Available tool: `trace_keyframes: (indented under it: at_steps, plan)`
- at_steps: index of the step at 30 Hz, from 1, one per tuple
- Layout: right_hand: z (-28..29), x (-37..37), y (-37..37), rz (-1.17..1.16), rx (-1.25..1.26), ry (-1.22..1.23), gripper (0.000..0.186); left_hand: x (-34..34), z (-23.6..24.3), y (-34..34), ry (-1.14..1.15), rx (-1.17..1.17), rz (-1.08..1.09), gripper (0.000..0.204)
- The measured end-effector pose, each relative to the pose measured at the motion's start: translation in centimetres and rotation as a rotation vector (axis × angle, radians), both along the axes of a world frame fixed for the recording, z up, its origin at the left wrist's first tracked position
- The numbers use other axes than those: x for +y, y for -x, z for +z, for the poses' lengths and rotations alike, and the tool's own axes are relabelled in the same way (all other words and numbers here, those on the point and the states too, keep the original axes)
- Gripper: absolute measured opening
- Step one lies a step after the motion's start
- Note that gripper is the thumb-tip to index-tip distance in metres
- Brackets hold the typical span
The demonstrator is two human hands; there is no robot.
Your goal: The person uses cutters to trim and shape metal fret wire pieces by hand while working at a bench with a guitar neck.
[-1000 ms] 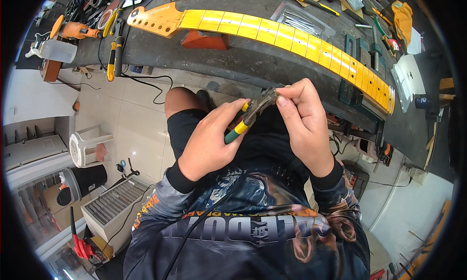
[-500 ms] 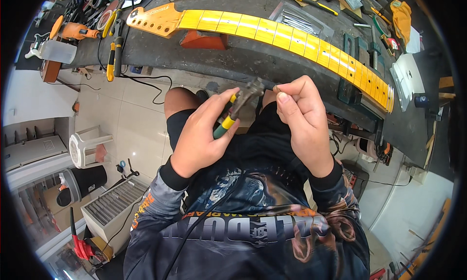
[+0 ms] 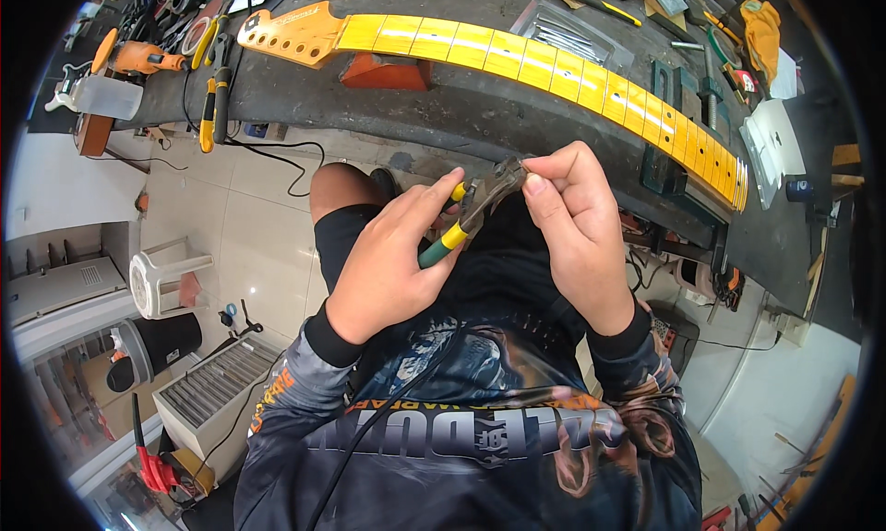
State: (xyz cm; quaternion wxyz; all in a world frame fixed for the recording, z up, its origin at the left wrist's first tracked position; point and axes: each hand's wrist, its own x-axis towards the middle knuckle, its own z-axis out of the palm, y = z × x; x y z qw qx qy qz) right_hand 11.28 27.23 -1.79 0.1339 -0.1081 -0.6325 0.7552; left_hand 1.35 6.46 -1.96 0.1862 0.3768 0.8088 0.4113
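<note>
1) Dark long-sleeved top [image 3: 443, 489]: large silver-grey block capitals [image 3: 434, 436] run left to right across its chest, with a much smaller pair of letters stacked near the middle
2) Just on their far side: a row of smaller orange capitals [image 3: 572, 403], partly lost in folds
3) Left sleeve [image 3: 309, 383]: orange letters [image 3: 270, 395], curving, only partly readable
4) Guitar headstock [image 3: 293, 40], far left: thin script [image 3: 297, 16], too small to read surely

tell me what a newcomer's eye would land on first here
Probably the glossy yellow guitar neck, stretching across the dark workbench at the top of the view. Next, in the middle, the left hand holds green-and-yellow pliers, and the right hand pinches a tiny piece at their head, too small to identify. The orange tool at upper left might catch the eye too.
</note>
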Motion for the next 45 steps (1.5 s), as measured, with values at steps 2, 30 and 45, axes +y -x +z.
trace_keyframes:
  at_steps: [2, 30, 45]
  plan:
    - [-0.1, 0.1, 0.0, 0.0, -0.008, -0.018, 0.009, 0.0, 0.1, 0.0, 0.002, 0.004, 0.0, 0.07]
    - [0.4, 0.1, 0.1, -0.026, -0.045, 0.038, 0.01, -0.2, -1.6, 0.0, -0.086, -0.08, 0.023, 0.052]
    - [0.1, 0.0, 0.0, -0.023, -0.03, -0.065, 0.009, 0.2, 0.1, -0.2, 0.008, -0.071, 0.01, 0.064]
